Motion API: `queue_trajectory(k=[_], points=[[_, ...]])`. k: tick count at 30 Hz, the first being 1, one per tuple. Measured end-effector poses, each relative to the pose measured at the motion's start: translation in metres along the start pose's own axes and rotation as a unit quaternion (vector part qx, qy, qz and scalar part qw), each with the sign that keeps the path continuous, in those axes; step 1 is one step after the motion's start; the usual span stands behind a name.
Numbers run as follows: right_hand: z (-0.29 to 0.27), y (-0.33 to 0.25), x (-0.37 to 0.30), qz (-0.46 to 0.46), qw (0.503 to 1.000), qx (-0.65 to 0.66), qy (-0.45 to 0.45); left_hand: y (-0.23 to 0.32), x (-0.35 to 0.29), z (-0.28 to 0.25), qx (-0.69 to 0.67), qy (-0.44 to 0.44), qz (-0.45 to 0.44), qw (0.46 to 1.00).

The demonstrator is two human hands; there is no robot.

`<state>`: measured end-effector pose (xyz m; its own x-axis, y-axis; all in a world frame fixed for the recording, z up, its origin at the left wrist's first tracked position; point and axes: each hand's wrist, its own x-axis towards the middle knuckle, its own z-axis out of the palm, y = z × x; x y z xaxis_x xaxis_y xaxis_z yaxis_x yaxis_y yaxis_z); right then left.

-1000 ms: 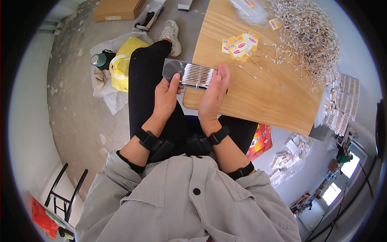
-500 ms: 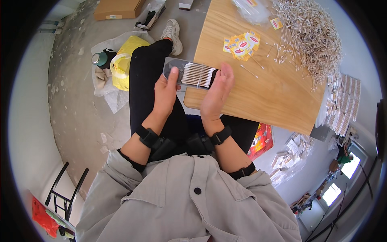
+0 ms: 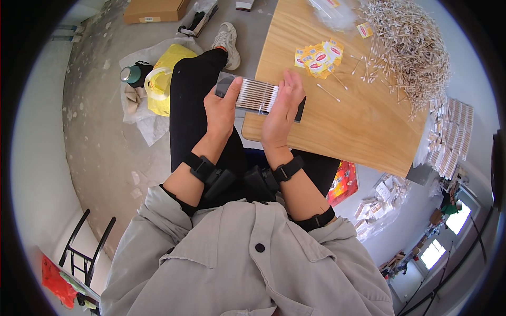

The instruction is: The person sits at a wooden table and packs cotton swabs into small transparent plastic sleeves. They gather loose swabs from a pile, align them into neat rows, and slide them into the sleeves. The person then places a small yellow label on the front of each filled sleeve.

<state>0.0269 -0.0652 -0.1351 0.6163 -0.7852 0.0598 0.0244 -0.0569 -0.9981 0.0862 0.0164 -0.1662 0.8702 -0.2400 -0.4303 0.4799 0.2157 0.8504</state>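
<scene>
Over the table's near left corner I hold a flat, clear plastic pack of cotton swabs (image 3: pixel 257 96), the swabs lying side by side in a row. My left hand (image 3: pixel 220 109) grips its left end, thumb on top and the other fingers hidden beneath. At the other end, my right hand (image 3: pixel 283 113) is closed against the pack, its fingers raised and pressed together. A dark flat strip (image 3: pixel 300 111) sticks out past the right hand; whether it joins the pack I cannot tell. Yellow and white printed cards (image 3: pixel 319 58) lie in a small pile beyond this hand.
A large heap of loose cotton swabs (image 3: pixel 408 50) covers the far right of the wooden table (image 3: pixel 369 129). Clear plastic bags (image 3: pixel 334 15) lie at its far edge, and single swabs are scattered near the cards. On the floor at left are a yellow bag (image 3: pixel 163 87) and a bottle (image 3: pixel 128 75).
My left thumb has moved right, up to the swabs' edge. The dark strip now shows on the far side of my right hand, whose fingers have risen slightly.
</scene>
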Motion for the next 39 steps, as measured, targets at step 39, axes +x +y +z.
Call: queue_trajectory(k=[39], points=[[-0.083, -0.062, 0.050, 0.214, 0.952, -0.161, -0.145, 0.017, 0.010, -0.021, -0.150, -0.054, -0.101, 0.982]])
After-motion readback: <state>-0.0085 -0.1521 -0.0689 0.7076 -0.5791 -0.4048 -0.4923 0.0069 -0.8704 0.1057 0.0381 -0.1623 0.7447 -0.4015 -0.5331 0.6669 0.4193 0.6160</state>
